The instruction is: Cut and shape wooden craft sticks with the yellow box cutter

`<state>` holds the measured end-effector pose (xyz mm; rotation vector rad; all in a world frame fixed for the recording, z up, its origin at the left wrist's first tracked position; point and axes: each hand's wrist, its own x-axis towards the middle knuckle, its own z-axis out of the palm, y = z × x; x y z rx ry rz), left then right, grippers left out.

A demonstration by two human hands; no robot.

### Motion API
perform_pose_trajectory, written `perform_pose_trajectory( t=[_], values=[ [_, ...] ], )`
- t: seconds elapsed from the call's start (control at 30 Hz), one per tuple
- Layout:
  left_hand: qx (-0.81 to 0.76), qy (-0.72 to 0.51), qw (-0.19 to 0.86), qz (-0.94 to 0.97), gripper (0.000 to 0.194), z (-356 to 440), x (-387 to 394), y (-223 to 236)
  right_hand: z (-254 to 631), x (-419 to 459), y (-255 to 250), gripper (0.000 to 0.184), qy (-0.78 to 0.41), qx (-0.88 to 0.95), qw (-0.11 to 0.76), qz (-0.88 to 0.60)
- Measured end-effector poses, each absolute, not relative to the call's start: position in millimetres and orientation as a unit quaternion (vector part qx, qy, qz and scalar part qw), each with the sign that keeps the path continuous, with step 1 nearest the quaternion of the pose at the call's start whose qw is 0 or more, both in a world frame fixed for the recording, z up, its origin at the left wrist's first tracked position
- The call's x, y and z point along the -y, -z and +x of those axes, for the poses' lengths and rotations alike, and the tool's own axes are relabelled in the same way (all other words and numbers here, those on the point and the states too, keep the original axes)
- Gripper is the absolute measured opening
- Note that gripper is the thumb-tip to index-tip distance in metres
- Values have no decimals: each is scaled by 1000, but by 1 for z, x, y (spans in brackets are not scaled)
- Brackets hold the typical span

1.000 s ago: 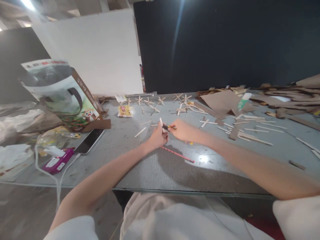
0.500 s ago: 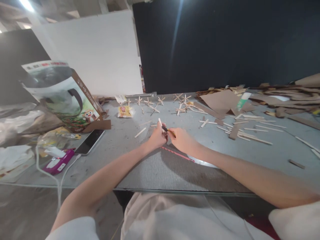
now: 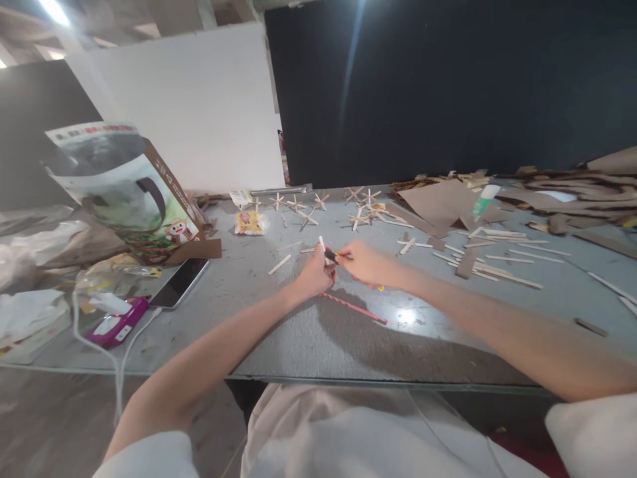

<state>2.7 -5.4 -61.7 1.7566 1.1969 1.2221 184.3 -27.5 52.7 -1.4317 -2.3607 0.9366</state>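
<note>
Over the middle of the table, my left hand (image 3: 315, 271) is closed round a pale wooden craft stick (image 3: 322, 243), whose tip points up and away. My right hand (image 3: 365, 263) pinches a slim black-and-yellow tool (image 3: 331, 255), its dark end against or very close to the stick. The fingers hide most of the tool, so its exact kind is unclear. Below both hands a red twisted strip (image 3: 355, 307) lies on the table. Loose craft sticks (image 3: 279, 264) rest just left of my left hand.
Star shapes of crossed sticks (image 3: 358, 218) stand along the back. At right lie loose sticks (image 3: 512, 275), brown cardboard (image 3: 432, 202) and a green-and-white tube (image 3: 484, 202). On the left are a phone (image 3: 180, 284), a purple device (image 3: 118, 322) with cables and a large printed box (image 3: 144, 206).
My right hand has shifted slightly right and up, its wrist turned, and the tool's yellow end now shows below it. My left hand keeps the craft stick almost in place.
</note>
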Motion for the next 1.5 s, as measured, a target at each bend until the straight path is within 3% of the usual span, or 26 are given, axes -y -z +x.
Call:
perform_pose_trajectory(
  t=[0.17,0.57,0.87,1.1,1.27,1.5],
  values=[
    [-481,-450,311,686,41,5,5,59,185,39,-28,28,-262,826,190,-463],
    [-476,-411,351,694,39,6,12,51,191,21,-54,29,-310,809,87,-492],
    [-471,-408,339,705,35,8,18,42,195,30,-60,28,-319,801,85,-499],
    [-457,-436,289,720,36,13,31,27,214,39,-47,25,-438,762,188,-438],
    [-405,-470,325,713,55,16,39,19,230,37,-33,30,-584,682,243,-368],
    [-378,-480,377,696,63,22,51,7,237,39,-26,36,-623,658,269,-326]
  ],
)
